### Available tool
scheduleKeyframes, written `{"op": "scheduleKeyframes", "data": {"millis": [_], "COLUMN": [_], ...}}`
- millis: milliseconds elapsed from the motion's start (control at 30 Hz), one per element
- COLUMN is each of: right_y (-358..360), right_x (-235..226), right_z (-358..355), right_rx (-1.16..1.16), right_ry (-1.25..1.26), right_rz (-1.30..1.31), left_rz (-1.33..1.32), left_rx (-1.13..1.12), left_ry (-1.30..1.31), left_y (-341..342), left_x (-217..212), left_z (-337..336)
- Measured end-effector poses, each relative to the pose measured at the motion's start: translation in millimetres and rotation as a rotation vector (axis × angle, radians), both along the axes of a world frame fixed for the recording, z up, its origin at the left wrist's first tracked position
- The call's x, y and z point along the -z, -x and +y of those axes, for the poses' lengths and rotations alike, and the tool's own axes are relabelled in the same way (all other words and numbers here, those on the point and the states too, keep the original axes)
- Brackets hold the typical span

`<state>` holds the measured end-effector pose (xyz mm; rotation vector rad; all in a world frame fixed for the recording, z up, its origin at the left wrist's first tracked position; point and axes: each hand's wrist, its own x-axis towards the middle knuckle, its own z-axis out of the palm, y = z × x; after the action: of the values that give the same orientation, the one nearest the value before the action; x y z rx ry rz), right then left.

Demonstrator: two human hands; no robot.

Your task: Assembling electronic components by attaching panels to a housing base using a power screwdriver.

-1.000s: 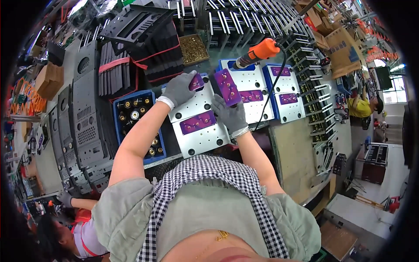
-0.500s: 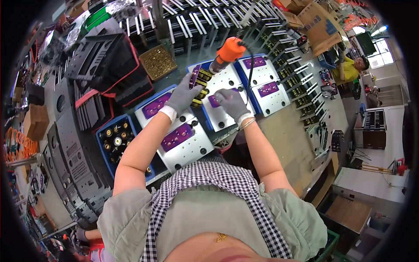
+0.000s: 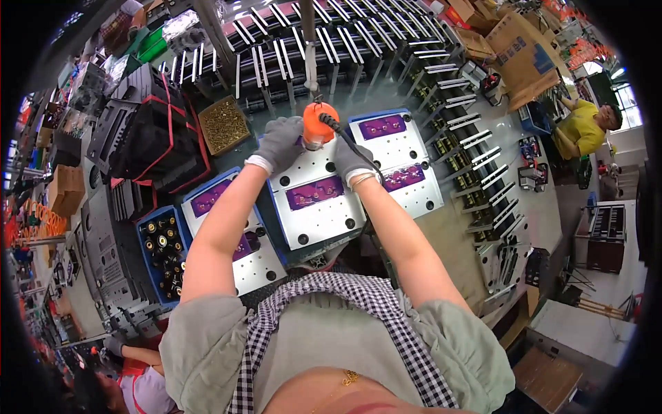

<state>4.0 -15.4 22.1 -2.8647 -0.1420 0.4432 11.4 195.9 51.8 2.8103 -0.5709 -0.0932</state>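
Note:
My left hand [image 3: 279, 141] and my right hand [image 3: 348, 157], both in grey gloves, meet at the far edge of a silver metal plate [image 3: 324, 224]. The plate carries a purple board [image 3: 314, 192]. Between the hands an orange electric screwdriver [image 3: 319, 123] stands upright, and its black cable runs down past my right wrist. My right hand grips the screwdriver's lower body. The fingers of my left hand curl at the tool's base on the plate, and their grip is hidden. Similar plates with purple boards lie to the right [image 3: 414, 196] and the left [image 3: 258, 265].
A blue bin of black and gold parts [image 3: 162, 248] sits at the left. A tray of brass screws [image 3: 224, 124] and strapped black stacks [image 3: 148, 138] lie behind it. Rows of black parts [image 3: 331, 41] fill the back. A person in yellow [image 3: 583, 127] works far right, another person [image 3: 131, 386] at the lower left.
Both hands left the purple boards and moved to the plate's far edge. The orange screwdriver came down between them and now stands upright. The view tilted so the plates sit lower.

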Motion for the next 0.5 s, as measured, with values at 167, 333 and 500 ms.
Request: {"op": "scheduleKeyframes", "data": {"millis": [167, 333, 500], "right_y": [-5.9, -11.6, -10.7], "right_x": [4.9, 10.0, 6.4], "right_z": [-3.9, -3.4, -4.6], "right_rx": [-0.052, -0.078, -0.142], "right_ry": [-0.061, -0.075, -0.065], "right_rz": [-0.026, -0.011, -0.041], "left_rz": [-0.024, -0.022, 0.109], "left_rx": [0.014, -0.122, -0.136], "left_ry": [0.083, -0.057, -0.166], "left_y": [-2.5, 10.1, 16.3], "left_x": [0.4, -2.8, -10.1], "left_z": [7.4, 1.1, -13.6]}}
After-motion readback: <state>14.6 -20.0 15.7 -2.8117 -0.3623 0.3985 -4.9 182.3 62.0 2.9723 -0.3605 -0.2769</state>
